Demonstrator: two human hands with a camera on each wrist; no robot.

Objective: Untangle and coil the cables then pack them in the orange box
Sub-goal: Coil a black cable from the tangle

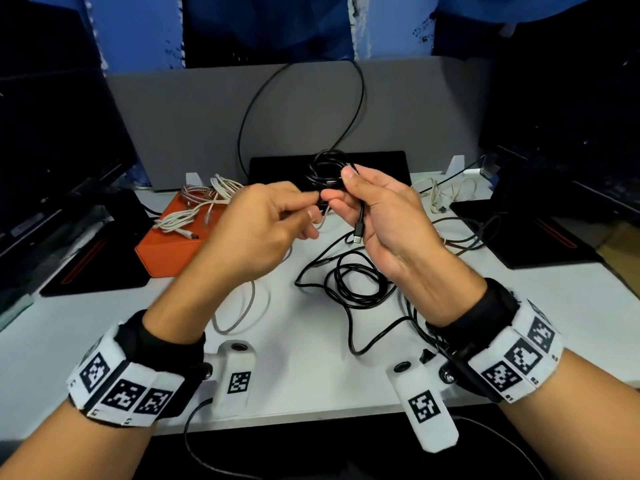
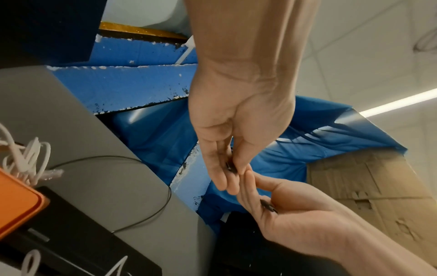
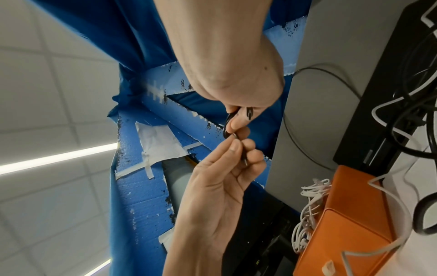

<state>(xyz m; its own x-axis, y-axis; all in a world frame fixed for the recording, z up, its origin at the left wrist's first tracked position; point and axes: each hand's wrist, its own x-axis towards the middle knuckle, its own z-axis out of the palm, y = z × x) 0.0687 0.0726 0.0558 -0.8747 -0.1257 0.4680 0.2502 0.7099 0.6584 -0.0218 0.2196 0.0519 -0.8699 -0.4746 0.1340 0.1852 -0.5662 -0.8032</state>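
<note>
Both hands are raised over the white table (image 1: 304, 358). My right hand (image 1: 337, 187) grips a small coil of black cable (image 1: 327, 169) between thumb and fingers, and the cable's USB-C plug (image 1: 358, 233) hangs down against the palm. My left hand (image 1: 313, 199) pinches the cable's other end right beside the coil. In the right wrist view the right hand (image 3: 236, 121) holds the black coil (image 3: 227, 128), and the left hand (image 3: 238, 149) pinches the end (image 3: 244, 160). The orange box (image 1: 162, 251) sits at the left with white cables (image 1: 204, 206) piled on it.
A loose black cable (image 1: 356, 282) lies tangled on the table under my hands, with a grey cable (image 1: 239, 306) to its left. More white cable (image 1: 446, 192) lies at the back right. A grey partition (image 1: 173, 116) stands behind, and dark monitor stands flank both sides.
</note>
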